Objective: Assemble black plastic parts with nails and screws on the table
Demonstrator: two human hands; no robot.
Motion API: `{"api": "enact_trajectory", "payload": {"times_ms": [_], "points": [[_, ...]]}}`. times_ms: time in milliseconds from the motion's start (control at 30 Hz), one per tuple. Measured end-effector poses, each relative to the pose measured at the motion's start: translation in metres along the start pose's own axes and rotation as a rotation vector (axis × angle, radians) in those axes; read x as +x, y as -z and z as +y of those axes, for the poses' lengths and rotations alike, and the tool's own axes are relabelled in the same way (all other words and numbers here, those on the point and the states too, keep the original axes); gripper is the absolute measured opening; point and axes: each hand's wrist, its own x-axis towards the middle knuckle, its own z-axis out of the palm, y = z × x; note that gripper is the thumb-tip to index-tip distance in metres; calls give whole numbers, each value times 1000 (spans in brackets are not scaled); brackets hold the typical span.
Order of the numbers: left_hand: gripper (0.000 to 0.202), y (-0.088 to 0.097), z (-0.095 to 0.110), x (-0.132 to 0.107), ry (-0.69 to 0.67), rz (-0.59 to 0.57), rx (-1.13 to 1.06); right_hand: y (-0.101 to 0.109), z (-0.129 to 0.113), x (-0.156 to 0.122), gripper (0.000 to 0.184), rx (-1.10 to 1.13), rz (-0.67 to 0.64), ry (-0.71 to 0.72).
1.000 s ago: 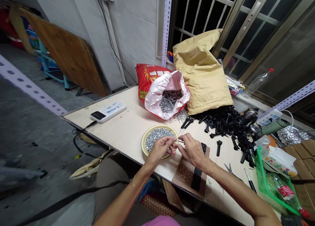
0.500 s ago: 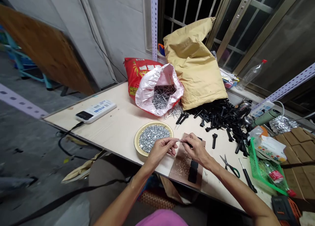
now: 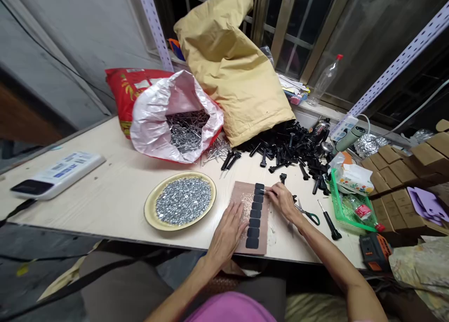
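My left hand point(image 3: 228, 227) lies flat with its fingers stretched out on the left side of a brown board point(image 3: 242, 188). A row of black square pads point(image 3: 256, 214) runs down the board, and small pale bits point(image 3: 247, 201) lie beside them. Near the far end of that row, my right hand point(image 3: 282, 201) pinches a thin metal pin point(image 3: 264, 191), its tip over a black pad. To the left of my left hand stands a yellow-rimmed bowl point(image 3: 150, 215) full of small metal washers point(image 3: 184, 200).
Behind the bowl, an open red bag point(image 3: 119, 95) holds metal pins. A tan sack point(image 3: 238, 74) leans beside it, near a pile of black plastic-handled parts point(image 3: 280, 149). Scissors point(image 3: 308, 214), a screwdriver point(image 3: 329, 221) and a green basket point(image 3: 345, 214) are on the right.
My hands were together above the board, handling a small metal piece. They have parted: the left now lies flat on the board, the right is at the black pads. The view has swung right.
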Motion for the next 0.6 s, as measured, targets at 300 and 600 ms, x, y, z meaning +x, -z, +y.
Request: {"api": "enact_trajectory", "payload": {"times_ms": [300,600], "points": [[52,-14,-10,-11,10,30,114,-10,-15,-25,29,-57,-100,253],[58,-16,-9,-14,7,29,150,0,-4,-8,39,-9,-71,186]]}}
